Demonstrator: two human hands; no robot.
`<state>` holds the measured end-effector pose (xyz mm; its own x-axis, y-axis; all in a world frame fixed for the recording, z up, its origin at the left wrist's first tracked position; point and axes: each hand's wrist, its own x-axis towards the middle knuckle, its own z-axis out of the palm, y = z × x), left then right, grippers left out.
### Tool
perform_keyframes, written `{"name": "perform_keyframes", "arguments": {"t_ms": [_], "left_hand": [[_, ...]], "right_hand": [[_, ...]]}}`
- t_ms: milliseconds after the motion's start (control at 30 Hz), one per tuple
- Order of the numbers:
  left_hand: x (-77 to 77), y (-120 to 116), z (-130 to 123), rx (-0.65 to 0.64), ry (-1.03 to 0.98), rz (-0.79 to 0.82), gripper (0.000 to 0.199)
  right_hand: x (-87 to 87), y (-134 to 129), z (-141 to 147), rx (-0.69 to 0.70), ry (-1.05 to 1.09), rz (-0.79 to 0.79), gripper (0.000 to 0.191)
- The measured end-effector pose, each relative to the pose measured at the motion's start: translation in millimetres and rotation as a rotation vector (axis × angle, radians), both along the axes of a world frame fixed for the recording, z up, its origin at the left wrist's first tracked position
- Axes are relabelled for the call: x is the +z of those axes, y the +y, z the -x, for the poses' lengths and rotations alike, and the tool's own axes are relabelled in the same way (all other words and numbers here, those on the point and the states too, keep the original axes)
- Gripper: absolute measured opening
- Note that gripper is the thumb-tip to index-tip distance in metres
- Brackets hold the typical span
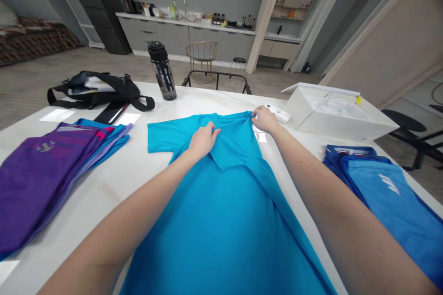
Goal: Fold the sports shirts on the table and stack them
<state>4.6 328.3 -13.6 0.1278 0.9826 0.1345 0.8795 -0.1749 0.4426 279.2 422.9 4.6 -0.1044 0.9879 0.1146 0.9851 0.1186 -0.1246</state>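
Observation:
A bright blue T-shirt (228, 212) lies spread on the white table, its collar end away from me and its lower part running toward my body. One short sleeve stretches out to the left. The right sleeve is folded inward over the chest. My left hand (203, 140) is closed at the folded-in part below the collar, with a bit of cloth apparently under its fingertips. At the top right shoulder edge, my right hand (266, 119) pinches the fabric between thumb and fingers.
Folded purple and blue clothes (44, 170) lie at left, folded blue garments (380, 184) at right. Behind stand a black bag (97, 90), a dark water bottle (162, 71), a white device (277, 113) and an open white box (332, 110). A chair (218, 75) stands beyond the table.

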Motion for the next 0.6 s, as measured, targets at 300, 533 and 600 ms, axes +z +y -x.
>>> {"name": "perform_keyframes", "arguments": {"t_ms": [300,533,600], "left_hand": [[-16.7,38.4,15.7,0.104,0.183,-0.158,0.032],[-16.3,-33.1,-11.6,-0.440,0.256,-0.193,0.028],[-14.3,-57.6,-22.2,-0.534,0.252,-0.178,0.026]], "right_hand": [[-23.3,-22.4,14.0,-0.016,0.138,-0.045,0.040],[-15.2,-111.9,13.9,0.117,0.284,-0.048,0.021],[-10.1,-149.7,14.1,0.175,0.311,-0.012,0.017]]}}
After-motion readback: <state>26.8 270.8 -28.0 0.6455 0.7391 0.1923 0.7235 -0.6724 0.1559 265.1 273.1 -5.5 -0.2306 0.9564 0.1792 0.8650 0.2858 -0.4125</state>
